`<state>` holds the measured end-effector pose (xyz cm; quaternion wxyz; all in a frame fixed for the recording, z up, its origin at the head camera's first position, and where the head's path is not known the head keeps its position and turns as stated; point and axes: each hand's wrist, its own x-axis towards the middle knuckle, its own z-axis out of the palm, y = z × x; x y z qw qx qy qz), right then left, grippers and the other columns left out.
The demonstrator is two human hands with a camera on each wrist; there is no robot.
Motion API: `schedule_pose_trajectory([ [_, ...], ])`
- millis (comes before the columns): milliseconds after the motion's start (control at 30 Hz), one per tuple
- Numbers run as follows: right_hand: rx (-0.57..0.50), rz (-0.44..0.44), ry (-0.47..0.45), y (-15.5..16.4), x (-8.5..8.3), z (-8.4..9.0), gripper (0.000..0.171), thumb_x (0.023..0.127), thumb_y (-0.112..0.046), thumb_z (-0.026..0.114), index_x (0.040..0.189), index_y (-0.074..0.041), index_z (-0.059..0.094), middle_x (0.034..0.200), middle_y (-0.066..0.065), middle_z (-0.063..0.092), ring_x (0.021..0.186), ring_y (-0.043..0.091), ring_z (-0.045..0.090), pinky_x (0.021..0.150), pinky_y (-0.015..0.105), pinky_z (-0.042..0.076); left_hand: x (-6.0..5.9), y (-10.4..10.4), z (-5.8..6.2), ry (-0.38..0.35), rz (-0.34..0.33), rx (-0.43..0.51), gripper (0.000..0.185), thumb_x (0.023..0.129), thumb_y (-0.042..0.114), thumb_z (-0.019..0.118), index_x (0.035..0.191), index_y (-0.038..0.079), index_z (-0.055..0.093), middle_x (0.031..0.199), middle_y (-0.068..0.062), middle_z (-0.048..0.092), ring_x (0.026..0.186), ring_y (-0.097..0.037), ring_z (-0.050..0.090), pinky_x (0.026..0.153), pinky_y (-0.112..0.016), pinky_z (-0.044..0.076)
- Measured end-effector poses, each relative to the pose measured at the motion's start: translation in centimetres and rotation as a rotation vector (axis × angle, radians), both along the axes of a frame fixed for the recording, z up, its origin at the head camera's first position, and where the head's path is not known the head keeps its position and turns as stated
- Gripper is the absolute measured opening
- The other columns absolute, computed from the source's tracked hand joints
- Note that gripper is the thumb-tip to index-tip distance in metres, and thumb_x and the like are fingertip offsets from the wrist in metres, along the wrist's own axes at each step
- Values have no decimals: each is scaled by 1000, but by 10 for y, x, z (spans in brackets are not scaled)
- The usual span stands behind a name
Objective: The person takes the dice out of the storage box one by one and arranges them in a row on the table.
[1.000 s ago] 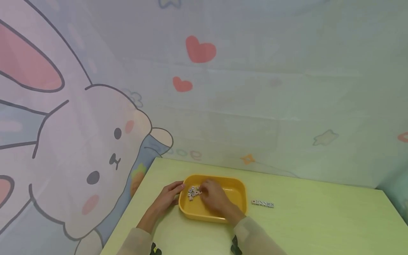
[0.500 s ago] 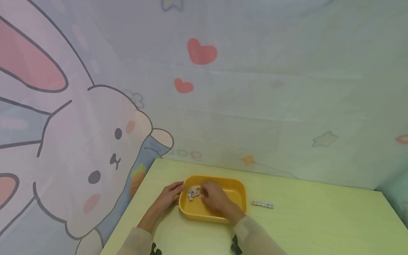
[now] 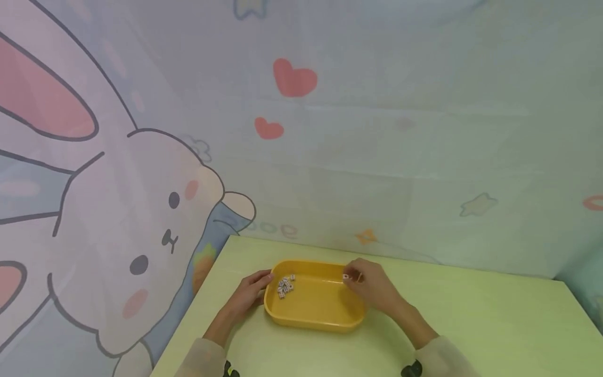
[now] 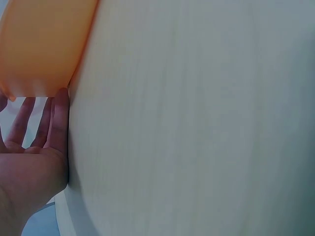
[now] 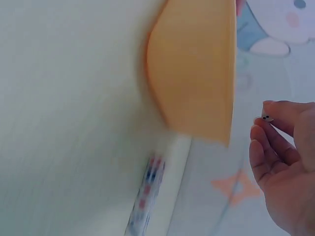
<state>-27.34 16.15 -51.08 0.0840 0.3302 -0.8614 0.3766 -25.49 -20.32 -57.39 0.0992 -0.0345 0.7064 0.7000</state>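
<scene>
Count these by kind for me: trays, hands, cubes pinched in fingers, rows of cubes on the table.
yellow tray: 1
hands: 2, left hand and right hand
pinched cube: 1, in the right hand
row of cubes: 1
total: 5

My left hand [image 4: 29,167] at lower left, palm toward lens, fingers [image 4: 58,123] straight, spread, reaching up. Fingertips touch near end of yellow tray [image 4: 44,44], which fills upper left corner; only its smooth outer wall shows, contents hidden. No grip closed round tray: hand rests flat against it. Little finger lies along edge of pale green bench [image 4: 187,128], faint wood grain across rest of frame.
</scene>
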Motion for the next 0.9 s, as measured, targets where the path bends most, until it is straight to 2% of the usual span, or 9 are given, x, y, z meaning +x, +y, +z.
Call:
schedule_pose_trajectory([
  [100, 19, -63, 42, 39, 4, 1, 11, 95, -6, 79, 103, -11, 75, 94, -7, 68, 82, 8, 63, 70, 27, 56, 1, 0, -1, -5, 1, 3, 59, 107, 37, 64, 150, -2, 55, 145, -21, 60, 126, -29, 61, 91, -36, 61],
  [200, 53, -135, 15, 75, 7, -3, 12, 95, -6, 80, 105, -11, 75, 94, -9, 67, 83, 7, 62, 70, 26, 55, 0, 0, 0, 3, 0, -1, 59, 107, 38, 65, 149, -1, 55, 145, -21, 60, 127, -29, 61, 91, -36, 61],
  [400, 101, -218, -50, 125, 19, -29, 14, 92, -3, 81, 105, -4, 75, 92, -7, 67, 80, 7, 62, 68, 25, 56, -2, 0, 0, -8, -4, 1, 61, 106, 40, 67, 150, 0, 56, 145, -19, 61, 127, -29, 61, 93, -36, 61],
  [567, 89, -235, -61, 143, 24, -52, 15, 89, 0, 83, 101, -6, 76, 90, -7, 67, 79, 5, 61, 66, 25, 56, 1, -1, 0, -6, -1, -5, 62, 106, 40, 66, 150, -1, 54, 147, -20, 59, 129, -31, 60, 93, -37, 60],
  [900, 76, -209, -80, 145, 27, -68, 15, 88, 2, 83, 97, -8, 76, 88, -8, 65, 78, 2, 59, 67, 24, 56, 1, 0, 1, -5, 2, -13, 59, 107, 38, 64, 150, -2, 54, 144, -20, 61, 124, -28, 62, 91, -36, 61],
])
